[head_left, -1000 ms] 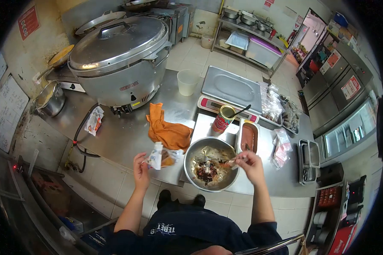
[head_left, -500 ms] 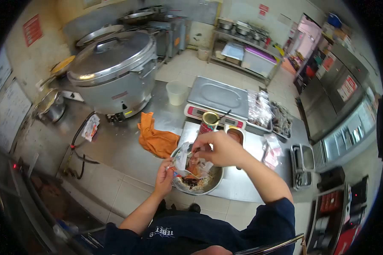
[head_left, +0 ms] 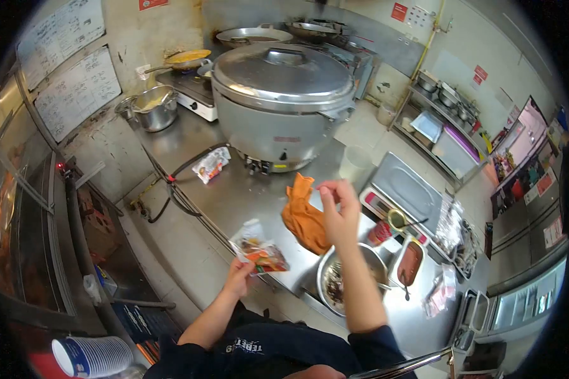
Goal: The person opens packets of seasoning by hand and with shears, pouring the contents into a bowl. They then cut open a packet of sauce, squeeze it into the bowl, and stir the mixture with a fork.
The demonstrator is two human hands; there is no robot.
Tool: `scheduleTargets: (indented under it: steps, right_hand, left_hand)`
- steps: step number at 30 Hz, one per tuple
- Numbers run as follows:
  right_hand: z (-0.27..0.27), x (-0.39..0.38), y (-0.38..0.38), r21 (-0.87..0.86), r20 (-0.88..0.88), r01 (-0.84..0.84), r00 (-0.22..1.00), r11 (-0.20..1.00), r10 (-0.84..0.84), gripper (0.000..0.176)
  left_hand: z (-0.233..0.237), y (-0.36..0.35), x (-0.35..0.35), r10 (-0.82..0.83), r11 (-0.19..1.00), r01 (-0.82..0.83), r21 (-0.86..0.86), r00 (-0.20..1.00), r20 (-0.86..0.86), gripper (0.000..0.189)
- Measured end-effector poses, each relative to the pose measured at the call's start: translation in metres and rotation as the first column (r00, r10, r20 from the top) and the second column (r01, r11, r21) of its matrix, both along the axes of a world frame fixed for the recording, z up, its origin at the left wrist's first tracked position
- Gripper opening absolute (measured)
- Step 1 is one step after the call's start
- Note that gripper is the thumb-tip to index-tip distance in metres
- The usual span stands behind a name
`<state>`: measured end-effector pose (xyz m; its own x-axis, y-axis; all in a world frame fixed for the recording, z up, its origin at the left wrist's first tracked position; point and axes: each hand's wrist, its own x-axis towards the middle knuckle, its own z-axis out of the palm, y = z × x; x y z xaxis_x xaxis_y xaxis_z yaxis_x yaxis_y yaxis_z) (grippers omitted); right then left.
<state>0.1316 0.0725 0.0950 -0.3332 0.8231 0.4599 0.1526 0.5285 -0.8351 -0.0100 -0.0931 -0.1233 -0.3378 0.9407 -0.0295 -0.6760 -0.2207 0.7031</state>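
My left hand (head_left: 239, 276) grips a clear plastic packet (head_left: 267, 258) with red-orange contents and a white top, held out over the table's front edge. My right hand (head_left: 340, 205) is raised, fingers curled and pinched together; anything between them is too small or hidden to tell. An orange cloth (head_left: 302, 221) lies on the table just left of that hand. Below my right forearm stands a steel bowl (head_left: 321, 283) with dark and pale food inside, partly covered by the arm. Beside the bowl are an open red can (head_left: 380, 234) and a rectangular tub of reddish sauce (head_left: 411, 264) with a spoon.
A large lidded rice cooker (head_left: 278, 126) fills the table's back. A hose (head_left: 193, 165) runs along its left edge near a torn packet (head_left: 212, 164). A translucent container (head_left: 356, 163), a scale (head_left: 376, 202) and wrapped trays (head_left: 449, 221) stand right. Stacked cups (head_left: 101, 355) sit lower left.
The view has turned left. My left hand has carried the packet from over the bowl to its left. My right hand has left the packet and risen beside the orange cloth.
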Motion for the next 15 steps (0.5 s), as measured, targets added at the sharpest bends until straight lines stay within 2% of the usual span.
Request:
scheduleTargets:
  steps: [2, 3, 4, 5, 6, 8, 10, 11, 12, 13, 14, 15]
  right_hand:
    - [-0.090, -0.059, 0.034, -0.094, 0.056, 0.032, 0.998, 0.995, -0.027, 0.029]
    - [-0.165, -0.083, 0.057, 0.153, 0.360, 0.201, 0.901, 0.968, -0.244, 0.038]
    - [-0.220, -0.099, 0.070, 0.426, 0.557, 0.273, 0.673, 0.863, -0.487, 0.047]
    - [-0.211, -0.109, 0.060, 0.198, 0.749, 0.405, 0.525, 0.893, -0.404, 0.051]
    - [-0.203, -0.113, 0.052, -0.010, 0.893, 0.550, 0.380, 0.835, -0.240, 0.055]
    - [-0.262, -0.106, 0.064, 0.197, 0.897, 0.477, 0.264, 0.856, -0.354, 0.053]
    - [-0.280, -0.095, 0.095, 0.140, 0.799, 0.331, 0.520, 0.933, -0.304, 0.053]
    - [-0.288, -0.097, 0.116, 0.236, 0.674, 0.367, 0.605, 0.900, -0.424, 0.051]
    - [-0.293, -0.103, 0.134, 0.322, 0.525, 0.412, 0.672, 0.852, -0.523, 0.050]
    - [-0.293, -0.119, 0.145, 0.402, 0.435, 0.460, 0.665, 0.792, -0.607, 0.043]
    - [-0.295, -0.131, 0.148, 0.408, 0.439, 0.456, 0.661, 0.791, -0.608, 0.043]
    - [-0.294, -0.145, 0.145, 0.321, 0.572, 0.419, 0.629, 0.849, -0.527, 0.040]
  left_hand:
    - [-0.016, 0.010, -0.071, -0.015, 0.999, 0.017, 0.040, 0.999, -0.040, 0.046]
    - [-0.019, 0.023, -0.111, -0.034, 0.996, 0.040, 0.083, 0.996, -0.080, 0.042]
    - [-0.021, 0.037, -0.150, -0.025, 0.995, 0.034, 0.092, 0.995, -0.101, 0.042]
    - [-0.023, 0.047, -0.189, -0.068, 0.998, 0.065, -0.020, 0.964, -0.258, 0.045]
    - [-0.026, 0.060, -0.224, -0.123, 0.988, 0.074, -0.136, 0.909, -0.398, 0.048]
    - [-0.029, 0.095, -0.280, -0.122, 0.987, 0.072, -0.146, 0.920, -0.371, 0.048]
    - [-0.023, 0.128, -0.322, -0.115, 0.993, 0.095, -0.071, 0.633, -0.766, 0.042]
    - [-0.011, 0.142, -0.333, -0.190, 0.981, 0.159, -0.113, 0.641, -0.744, 0.036]
    - [-0.019, 0.157, -0.344, -0.186, 0.981, 0.161, -0.107, 0.644, -0.742, 0.036]
    - [-0.030, 0.175, -0.354, -0.188, 0.978, 0.187, -0.094, 0.590, -0.785, 0.036]
    - [-0.042, 0.188, -0.362, -0.189, 0.973, 0.214, -0.085, 0.535, -0.823, 0.035]
    - [-0.046, 0.196, -0.363, -0.231, 0.972, 0.162, -0.168, 0.566, -0.791, 0.033]
